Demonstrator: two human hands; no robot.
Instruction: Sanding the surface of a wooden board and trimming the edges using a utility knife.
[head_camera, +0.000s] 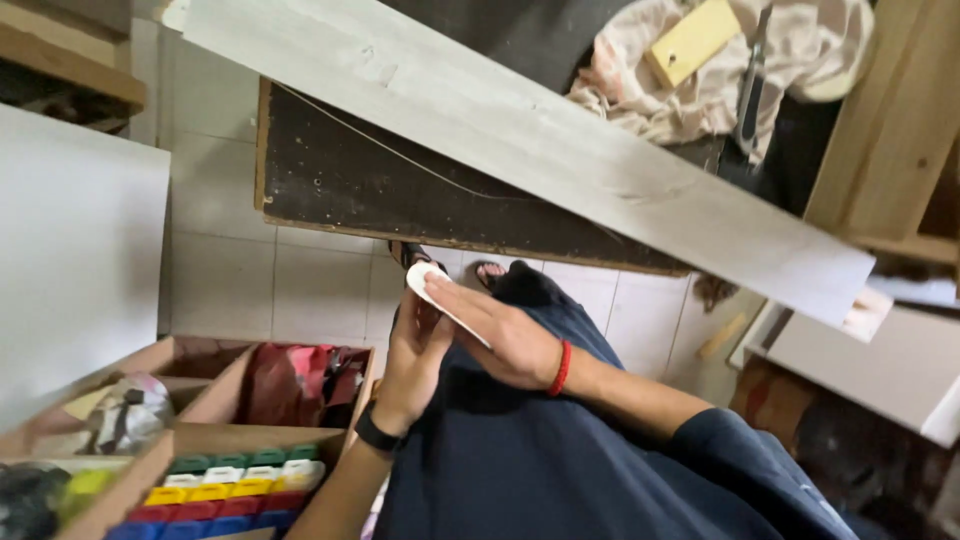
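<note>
Both hands meet in front of the lap, over dark blue trousers (520, 470). The left hand (412, 360) lies palm up under a small white sheet (440, 297), fingers cupped behind it; a black band sits on that wrist. The right hand (505, 335) lies flat across the top of the sheet, pressing it against the left palm, with a red band (562, 368) at the wrist. So the hands are together, with the sheet sandwiched between them. Only its rounded upper corner and one thin edge show past the fingers.

The sheet looks thin, light and bendy (sanding paper or a card scrap; cannot tell which). Judging by the edge, it will flex and crease easily, so a flat palm-to-palm press or a pinch near an edge suits it better than a hard squeeze. It weighs next to nothing.

Around the hands:
- A long pale board (520, 140) runs slantwise overhead, resting on a dark worktop (340, 180).
- Crumpled light cloth (700, 80) with a yellow block (692, 40) on it sits at the top right.
- A wooden divided box (190, 415) stands at the lower left, just beside the left forearm. One compartment holds rows of small coloured pieces (225, 490) in green, white, yellow, red and blue. Another holds a dark red bag (290, 385).
- A white panel (70, 260) leans at the far left.
- Sandalled toes (488, 270) show on the tile floor (300, 290) beyond the hands.
</note>
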